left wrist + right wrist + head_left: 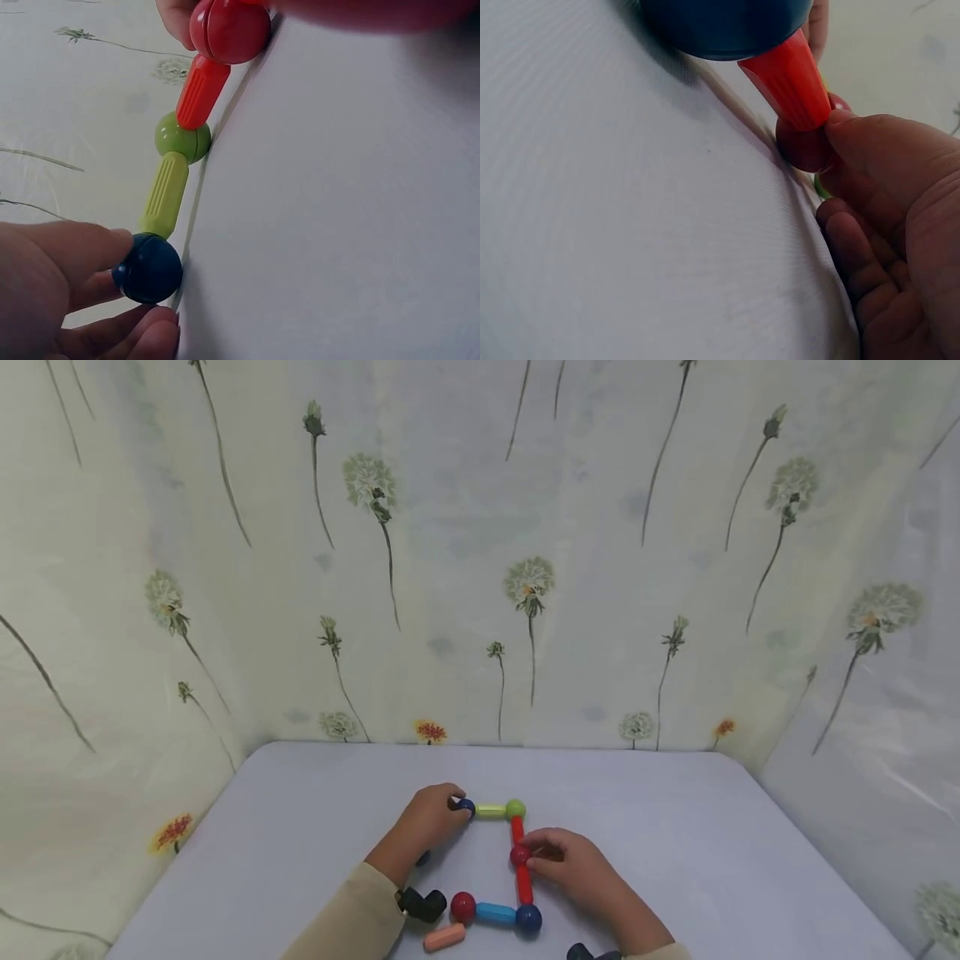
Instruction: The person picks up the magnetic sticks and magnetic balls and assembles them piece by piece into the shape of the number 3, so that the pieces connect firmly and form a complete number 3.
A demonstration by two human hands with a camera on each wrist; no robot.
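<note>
My left hand (433, 817) pinches a blue ball (152, 270) between thumb and fingers. From that ball a yellow-green rod (165, 196) runs to a green ball (515, 808). A red rod (202, 91) links the green ball to a red ball (520, 855), which my right hand (573, 862) grips by its side. A second red rod (524, 885) leads nearer to another blue ball (528, 919). From there a light blue rod (495, 914) joins a second red ball (463, 907). The joined pieces lie flat on the table.
A loose salmon-coloured rod (444, 937) lies by the near red ball. Partly behind my left forearm shows a dark blue ball (423, 858). The white table (660, 810) meets a flowered curtain (450, 568) at its back edge. Black straps circle both wrists.
</note>
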